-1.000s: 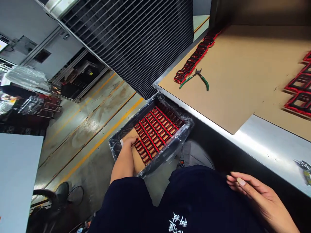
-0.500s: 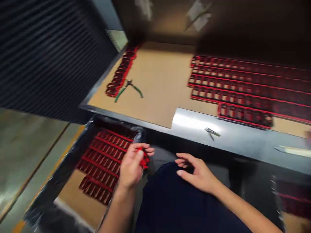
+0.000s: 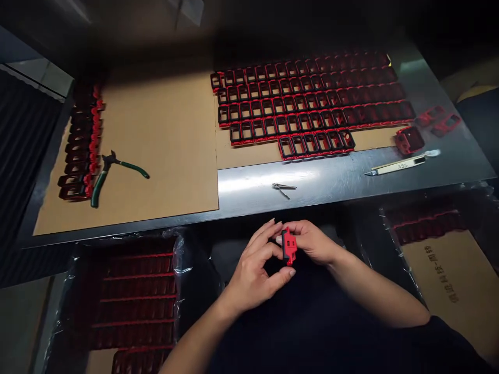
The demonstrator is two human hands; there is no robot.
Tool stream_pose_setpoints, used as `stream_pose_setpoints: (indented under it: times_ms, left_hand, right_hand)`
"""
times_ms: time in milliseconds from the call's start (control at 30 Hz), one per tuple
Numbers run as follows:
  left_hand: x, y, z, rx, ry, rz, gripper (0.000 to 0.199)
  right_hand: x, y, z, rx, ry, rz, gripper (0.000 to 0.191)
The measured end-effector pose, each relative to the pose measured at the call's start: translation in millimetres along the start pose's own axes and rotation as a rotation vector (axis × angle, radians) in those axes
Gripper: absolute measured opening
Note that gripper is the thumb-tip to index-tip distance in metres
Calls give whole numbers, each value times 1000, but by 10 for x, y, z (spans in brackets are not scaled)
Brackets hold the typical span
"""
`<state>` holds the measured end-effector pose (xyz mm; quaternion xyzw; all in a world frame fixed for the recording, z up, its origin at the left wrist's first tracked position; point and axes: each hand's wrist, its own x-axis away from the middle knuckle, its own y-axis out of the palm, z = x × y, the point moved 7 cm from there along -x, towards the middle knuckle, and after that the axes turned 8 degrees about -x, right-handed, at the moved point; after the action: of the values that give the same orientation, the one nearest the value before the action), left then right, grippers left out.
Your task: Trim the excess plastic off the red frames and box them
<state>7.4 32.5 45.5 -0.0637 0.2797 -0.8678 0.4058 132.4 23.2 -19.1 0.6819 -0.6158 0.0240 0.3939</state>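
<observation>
Metal is gleaming along the near edge of the table, and cardboard is covering much of its left side. Below that edge, a plastic-lined bin is standing on our left, holding dark red rows, and a second bin is standing on our right, with a printed sheet lying inside. Five rows of frames are filling the table's right half, while a column of frames is running along its left edge. Our right hand is grasping a red and black frame, which is showing its side to us, in front of the table and between both hands. Our left hand is curving round the frame's dark side, and we are unable to tell whether it is gripping. A white tool marked A55 is lying near the right end. Green-handled pliers are lying spread beside the column. Silver clippers are resting on the bare metal.
</observation>
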Motion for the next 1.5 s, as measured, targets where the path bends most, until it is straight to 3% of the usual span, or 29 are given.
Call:
stream_pose_setpoints:
  times_ms: [167, 400, 667, 1100, 1233, 1333, 1500]
  left_hand:
    - [13, -29, 60, -44, 90, 18, 18]
    - [155, -116, 43, -109, 108, 48, 19]
    - [165, -100, 81, -232, 120, 13, 18]
    - [176, -66, 65, -252, 73, -73, 16]
    - [192, -176, -21, -200, -22, -87, 13]
    - [223, -277, -173, -112, -215, -68, 13]
    - [331, -121, -365, 177, -570, -185, 25]
  right_hand:
    - [50, 145, 12, 32, -59, -72, 24]
    - [204, -59, -172, 154, -151, 24, 23]
    - [319, 100, 8, 56, -17, -187, 26]
    - [282, 98, 140, -30, 63, -170, 29]
    - [278, 91, 131, -16, 37, -141, 25]
    - [292, 75, 89, 48, -24, -114, 23]
    - [325, 107, -45, 291, -185, -81, 18]
